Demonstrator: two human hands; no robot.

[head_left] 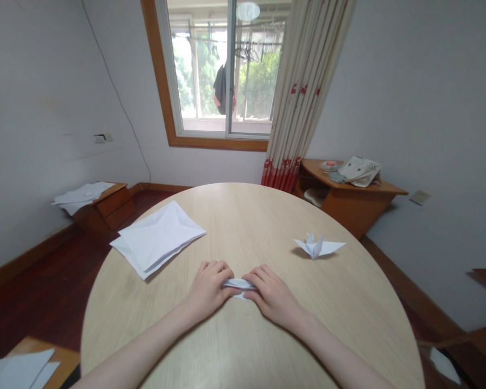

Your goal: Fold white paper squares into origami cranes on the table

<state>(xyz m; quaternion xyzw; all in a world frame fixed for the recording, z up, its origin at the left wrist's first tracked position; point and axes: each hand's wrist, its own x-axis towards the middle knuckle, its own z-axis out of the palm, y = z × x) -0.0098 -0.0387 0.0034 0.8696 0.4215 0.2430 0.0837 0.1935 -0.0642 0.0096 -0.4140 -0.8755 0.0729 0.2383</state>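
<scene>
We hold a small folded white paper (238, 283) level between our two hands, over the middle of the round tabletop (243, 227). The fingers of our left hand (211, 289) pinch its left end against the thumb; those of our right hand (273, 297) pinch its right end likewise. A pale scrap of white shows just under it, though we cannot tell whether it belongs to the same piece.

Ahead of our hands, a broad stretch of wood grain runs to the curved far edge. To our left lies a stack of white sheets (162, 235), one corner right up at the rim; we cannot tell whether it overhangs. To our right, beyond the hand, a paper crane (316, 247) spreads its wings, one tip towards the right edge, with wood showing between.
</scene>
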